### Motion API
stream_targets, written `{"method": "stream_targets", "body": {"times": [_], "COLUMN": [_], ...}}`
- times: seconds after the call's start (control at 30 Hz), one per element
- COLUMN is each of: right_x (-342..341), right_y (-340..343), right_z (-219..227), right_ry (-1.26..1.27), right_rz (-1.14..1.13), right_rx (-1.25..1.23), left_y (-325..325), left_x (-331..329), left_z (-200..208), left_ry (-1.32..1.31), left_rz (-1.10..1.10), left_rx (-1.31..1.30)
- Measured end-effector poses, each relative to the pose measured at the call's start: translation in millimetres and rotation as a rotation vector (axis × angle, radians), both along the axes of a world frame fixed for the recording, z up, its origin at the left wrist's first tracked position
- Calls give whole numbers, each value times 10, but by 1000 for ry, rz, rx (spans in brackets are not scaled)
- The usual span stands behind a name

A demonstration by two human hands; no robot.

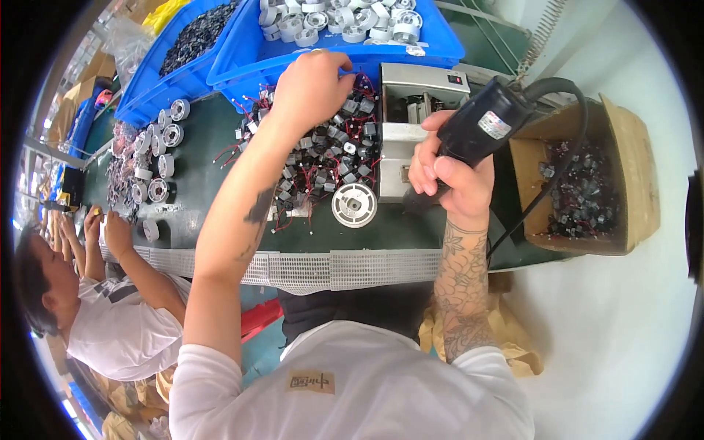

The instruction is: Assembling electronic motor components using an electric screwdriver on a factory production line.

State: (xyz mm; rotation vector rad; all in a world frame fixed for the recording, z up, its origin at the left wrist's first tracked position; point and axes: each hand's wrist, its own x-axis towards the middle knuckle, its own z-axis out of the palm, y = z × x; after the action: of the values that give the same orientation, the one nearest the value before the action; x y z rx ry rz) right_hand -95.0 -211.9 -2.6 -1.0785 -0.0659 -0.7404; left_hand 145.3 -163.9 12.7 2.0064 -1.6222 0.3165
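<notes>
My right hand point(455, 165) is wrapped round a black electric screwdriver point(488, 121) that hangs from a coiled spring, its tip tilted down toward the bench. My left hand point(312, 88) is at the near rim of a blue bin point(242, 62) of white round housings point(352, 18). Its fingers point away and are mostly hidden behind the back of the hand, so what they hold cannot be seen. Below it lies a pile of small motors point(330, 150) with red wires. A single white round housing point(353, 205) with a slotted face sits at the pile's near edge.
A grey metal machine point(400, 150) with a switch stands between pile and screwdriver. To the right is a cardboard box point(638, 176) of small dark parts. Further left are another blue bin point(139, 95) of black pieces, loose white rings point(166, 165) and a co-worker point(110, 315).
</notes>
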Motion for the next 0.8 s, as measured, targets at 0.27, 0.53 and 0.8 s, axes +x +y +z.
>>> {"method": "stream_targets", "body": {"times": [0.27, 0.53, 0.8], "right_x": [-14, -49, -49], "right_y": [-26, -49, 4], "right_z": [-10, -5, 8], "right_ry": [-48, -21, -77], "right_rz": [3, 10, 29], "right_rx": [93, -12, 37], "left_y": [-92, 722, 1139], "left_x": [69, -346, -790], "left_z": [205, 298, -181], "left_ry": [-45, 344, 706], "left_rz": [95, 26, -307], "left_rx": [196, -346, -77]}}
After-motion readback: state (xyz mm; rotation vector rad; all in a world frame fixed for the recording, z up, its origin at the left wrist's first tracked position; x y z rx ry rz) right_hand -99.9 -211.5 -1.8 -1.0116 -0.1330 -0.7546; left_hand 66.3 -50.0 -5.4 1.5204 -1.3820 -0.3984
